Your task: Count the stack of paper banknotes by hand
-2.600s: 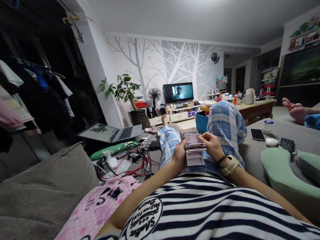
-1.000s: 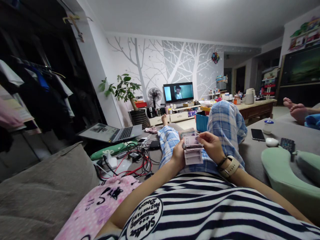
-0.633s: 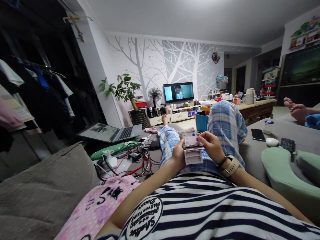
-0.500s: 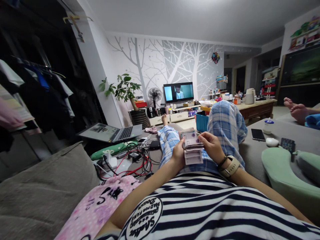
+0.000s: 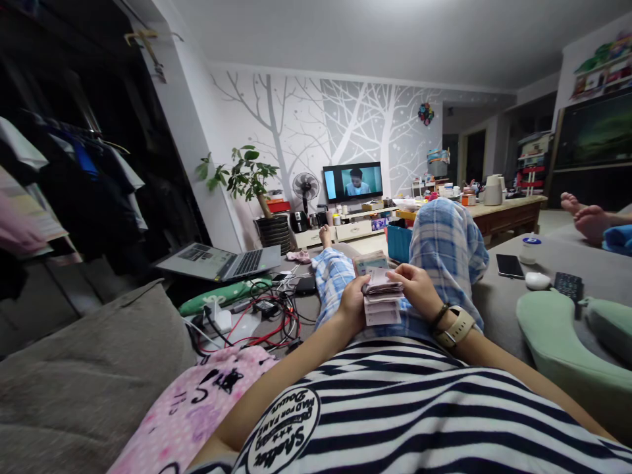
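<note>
A stack of banknotes (image 5: 382, 297), pale and purplish, is held above my lap, with some notes folded down toward me. My left hand (image 5: 353, 304) is closed around the stack's left side, thumb on top. With thumb and fingers pinched, my right hand (image 5: 417, 287) grips a note at the stack's upper right edge. Behind the stack the greenish and brownish far ends of other notes show. Checked blue trousers (image 5: 442, 243) lie under and beyond both hands. A pale watch (image 5: 457, 327) and a dark bracelet are on my right wrist.
To the left are an open laptop (image 5: 222, 260) and tangled cables (image 5: 284, 322). On the right lie a phone (image 5: 509, 266), a white mouse (image 5: 537, 281), a remote (image 5: 567, 285) and a green neck pillow (image 5: 553, 329). Another person's feet (image 5: 587, 217) rest at the far right.
The top note has been bent down toward me by my right hand, which has shifted slightly left. Greenish note ends now show behind it.
</note>
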The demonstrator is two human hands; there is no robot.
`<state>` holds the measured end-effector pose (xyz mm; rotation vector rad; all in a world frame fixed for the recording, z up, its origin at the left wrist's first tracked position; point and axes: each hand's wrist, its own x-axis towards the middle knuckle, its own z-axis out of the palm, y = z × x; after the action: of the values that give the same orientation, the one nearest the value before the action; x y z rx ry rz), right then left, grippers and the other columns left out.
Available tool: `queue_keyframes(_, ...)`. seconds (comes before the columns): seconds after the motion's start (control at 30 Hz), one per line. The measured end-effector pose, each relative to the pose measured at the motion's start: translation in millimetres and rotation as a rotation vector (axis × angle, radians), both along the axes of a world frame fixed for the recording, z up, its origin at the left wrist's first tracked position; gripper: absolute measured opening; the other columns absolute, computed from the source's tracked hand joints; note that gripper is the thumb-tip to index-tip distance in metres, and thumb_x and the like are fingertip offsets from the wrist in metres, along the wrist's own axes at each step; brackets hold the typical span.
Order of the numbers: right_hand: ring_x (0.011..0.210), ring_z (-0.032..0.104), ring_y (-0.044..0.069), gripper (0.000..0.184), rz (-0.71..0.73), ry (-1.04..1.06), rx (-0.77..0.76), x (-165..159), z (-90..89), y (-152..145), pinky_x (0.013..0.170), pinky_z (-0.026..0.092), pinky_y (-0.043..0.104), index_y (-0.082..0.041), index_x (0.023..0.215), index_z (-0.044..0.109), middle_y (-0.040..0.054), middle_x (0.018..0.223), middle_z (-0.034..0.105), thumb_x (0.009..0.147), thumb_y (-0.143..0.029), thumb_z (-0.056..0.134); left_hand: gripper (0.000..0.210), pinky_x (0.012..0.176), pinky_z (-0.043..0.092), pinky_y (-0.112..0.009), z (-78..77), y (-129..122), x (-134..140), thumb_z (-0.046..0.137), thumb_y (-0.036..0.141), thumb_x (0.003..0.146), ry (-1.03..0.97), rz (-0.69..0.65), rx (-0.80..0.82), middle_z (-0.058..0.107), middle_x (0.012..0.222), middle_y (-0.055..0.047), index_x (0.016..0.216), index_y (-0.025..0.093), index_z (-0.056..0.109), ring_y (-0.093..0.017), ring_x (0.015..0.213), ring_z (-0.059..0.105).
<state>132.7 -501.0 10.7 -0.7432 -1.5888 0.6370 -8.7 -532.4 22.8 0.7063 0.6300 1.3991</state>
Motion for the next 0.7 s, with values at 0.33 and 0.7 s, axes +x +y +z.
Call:
queue_keyframes(0.33,0.052,0.042,0.012,0.03,0.021,0.018,0.059,-0.6,3.0,-5.4,0.051,0.034,0.024,-0.018,0.059,0.052,-0.0023,0.054,0.05,0.075,-0.042,0.058,0.025,0.068,0.052,-0.032,4.5,-0.2,3.4,0.05,0.028,0.08,-0.025,0.013,0.007,0.069,0.071,-0.008,0.089,0.011,0.066,-0.022,0.071,0.066)
queue_keyframes(0.7,0.057,0.047,0.013,0.026,0.165,0.147,0.033,-5.1,4.7,-11.4,0.052,0.037,0.025,-0.019,0.07,0.057,-0.001,0.062,0.054,0.072,-0.044,0.062,0.023,0.067,0.05,-0.03,0.6,2.5,3.5,0.051,0.029,0.078,0.003,0.005,0.01,0.067,0.065,-0.004,0.088,0.015,0.066,-0.02,0.067,0.065)
